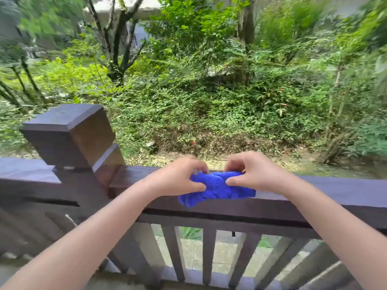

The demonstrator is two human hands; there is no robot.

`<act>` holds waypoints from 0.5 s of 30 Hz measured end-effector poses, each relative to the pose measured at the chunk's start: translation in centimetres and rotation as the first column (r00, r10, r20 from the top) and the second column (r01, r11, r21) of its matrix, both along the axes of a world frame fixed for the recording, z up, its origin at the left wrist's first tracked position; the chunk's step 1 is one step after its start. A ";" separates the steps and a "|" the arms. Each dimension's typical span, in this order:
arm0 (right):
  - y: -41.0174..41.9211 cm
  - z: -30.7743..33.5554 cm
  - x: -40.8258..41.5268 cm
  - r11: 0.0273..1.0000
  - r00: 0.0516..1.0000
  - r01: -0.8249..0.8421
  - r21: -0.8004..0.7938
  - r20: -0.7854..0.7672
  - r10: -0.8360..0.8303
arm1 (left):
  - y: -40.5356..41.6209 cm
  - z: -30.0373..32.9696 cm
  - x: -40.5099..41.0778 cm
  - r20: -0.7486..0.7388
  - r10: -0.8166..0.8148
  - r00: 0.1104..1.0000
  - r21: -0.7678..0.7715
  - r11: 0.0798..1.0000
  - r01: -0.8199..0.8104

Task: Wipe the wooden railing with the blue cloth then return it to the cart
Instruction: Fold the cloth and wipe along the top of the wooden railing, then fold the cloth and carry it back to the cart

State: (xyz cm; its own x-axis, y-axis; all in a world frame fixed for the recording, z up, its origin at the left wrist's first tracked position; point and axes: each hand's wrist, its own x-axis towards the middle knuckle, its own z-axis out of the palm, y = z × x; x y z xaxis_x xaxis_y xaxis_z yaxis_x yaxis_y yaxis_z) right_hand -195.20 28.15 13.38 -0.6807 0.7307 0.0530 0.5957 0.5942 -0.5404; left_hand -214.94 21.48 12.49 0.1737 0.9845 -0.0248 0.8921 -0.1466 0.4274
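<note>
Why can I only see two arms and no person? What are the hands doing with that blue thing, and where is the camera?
The camera sits on the person's head and looks forward and down, so you see only their arms, as if through their eyes. There is no machine here, just two bare hands. The left hand and the right hand both pinch a bunched-up blue cloth. The cloth rests on the flat top of a dark wooden railing, partly hanging over its near edge. To the left stands a thick square post. Below the rail are upright slats, and beyond it grow green bushes and trees. No cart shows in this picture.
</note>
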 end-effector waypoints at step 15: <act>-6.8 3.3 31.4 0.834 0.818 0.543 0.103 0.159 -0.552 | 4.8 2.9 32.1 0.017 -0.533 0.846 0.158 0.837 0.524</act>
